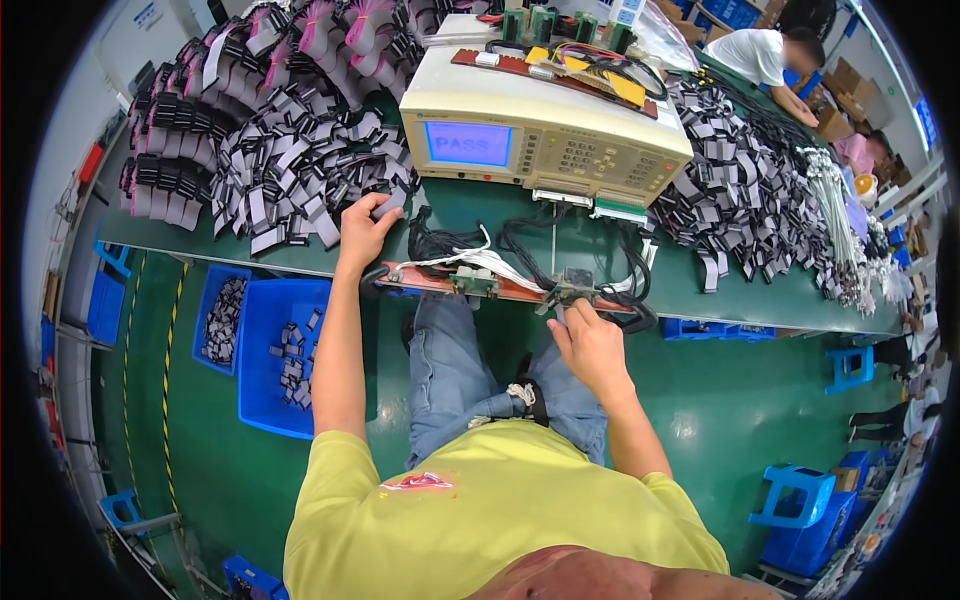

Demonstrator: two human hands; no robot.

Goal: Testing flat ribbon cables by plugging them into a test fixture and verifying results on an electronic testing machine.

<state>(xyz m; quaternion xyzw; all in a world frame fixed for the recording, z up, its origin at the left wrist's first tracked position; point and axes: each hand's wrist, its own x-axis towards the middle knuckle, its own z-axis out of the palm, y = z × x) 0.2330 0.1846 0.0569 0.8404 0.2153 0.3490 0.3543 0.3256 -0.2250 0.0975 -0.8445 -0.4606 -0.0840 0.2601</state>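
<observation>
My left hand (pixel 364 234) is closed on a short grey ribbon cable (pixel 390 204) at the near edge of a heap of ribbon cables (pixel 300 165). Further right, my right hand (pixel 592 346) pinches a small grey ribbon cable (pixel 558 313) at the test fixture (pixel 572 284). Its far end is hidden at the fixture, so I cannot tell whether it is plugged in. The fixture sits on a reddish bar (pixel 520 291) along the bench's front edge, with black and white wires running from it. Behind stands a cream tester (pixel 560 130) with a lit blue screen.
More ribbon cables (pixel 725 170) lie heaped on the right of the green bench (pixel 760 300). Bundled cables (pixel 180 150) are stacked far left. Blue bins (pixel 262 400) holding small cables stand on the floor at left. A blue stool (pixel 795 497) is at right. A co-worker (pixel 752 55) sits across the bench.
</observation>
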